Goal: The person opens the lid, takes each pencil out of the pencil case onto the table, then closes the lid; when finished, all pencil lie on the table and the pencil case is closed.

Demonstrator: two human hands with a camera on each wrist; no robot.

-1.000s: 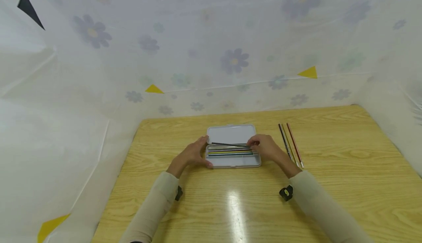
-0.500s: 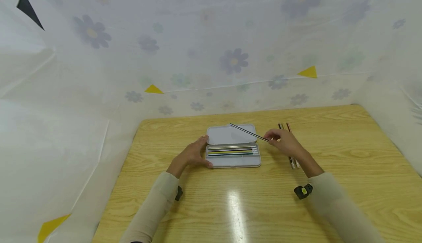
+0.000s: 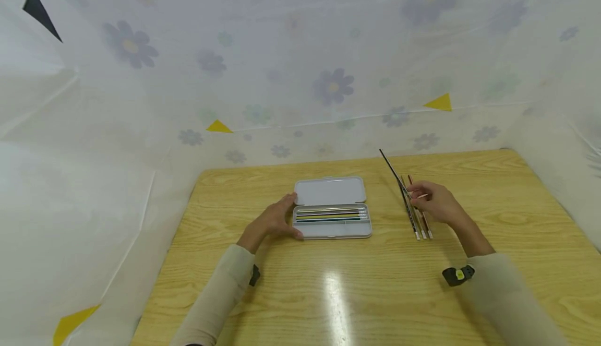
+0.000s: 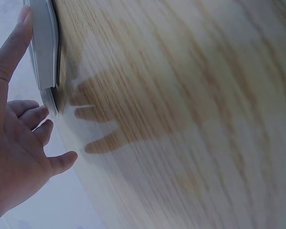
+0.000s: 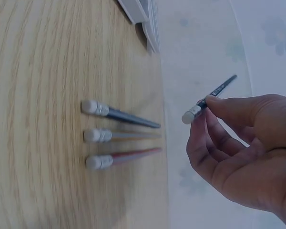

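To the right of the open pencil case [image 3: 332, 207], above the three pencils [image 3: 417, 211] that lie side by side on the wooden table [image 3: 328, 294], my right hand [image 3: 436, 202] pinches a black pencil [image 3: 393, 171] near its eraser end, thumb and fingertips closed on the shaft while the pointed end slants up and away over the far side of the case. From the right wrist view the eraser [image 5: 189, 116] sticks out just past my fingertips [image 5: 214, 102], clear of the table, with the three lying pencils well below it and their erasers lined up. My left hand [image 3: 272, 221] rests against the left end of the case, fingers fairly straight and relaxed, thumb along the edge; it braces the case rather than gripping it. Inside the tray of the case, on the near side of its raised lid, several more pencils [image 3: 328, 214] lie lengthwise. I judge the held pencil to be light, stiff and thin, smooth enough to roll or twist in a loose pinch, with a point that could snap if it knocks the table. A hold nearer the middle of the shaft would balance it better than this grip at the end.
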